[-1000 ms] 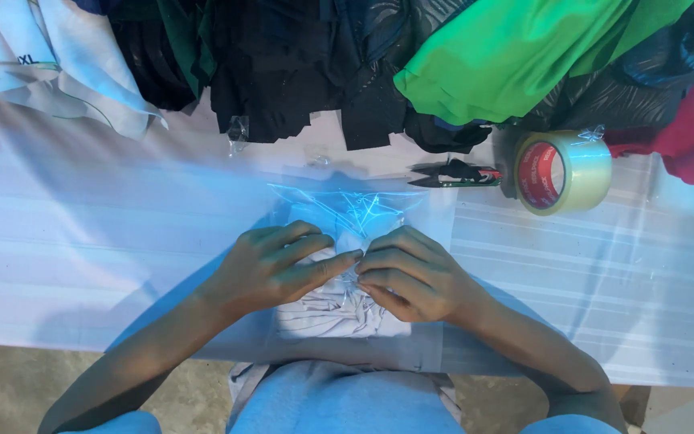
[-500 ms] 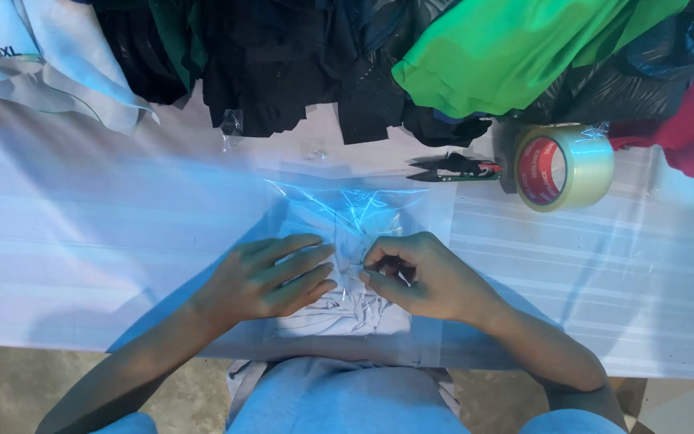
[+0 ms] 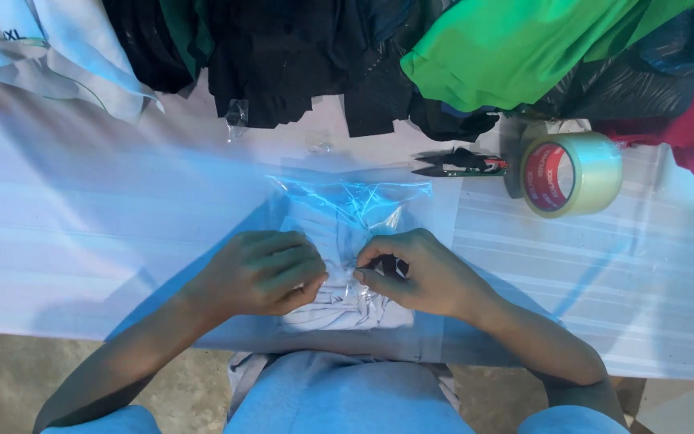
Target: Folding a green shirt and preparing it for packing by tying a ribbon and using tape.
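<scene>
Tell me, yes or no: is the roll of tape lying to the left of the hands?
No, the roll of tape sits on the table's right side, beyond the right hand, beside the small snips.
</scene>
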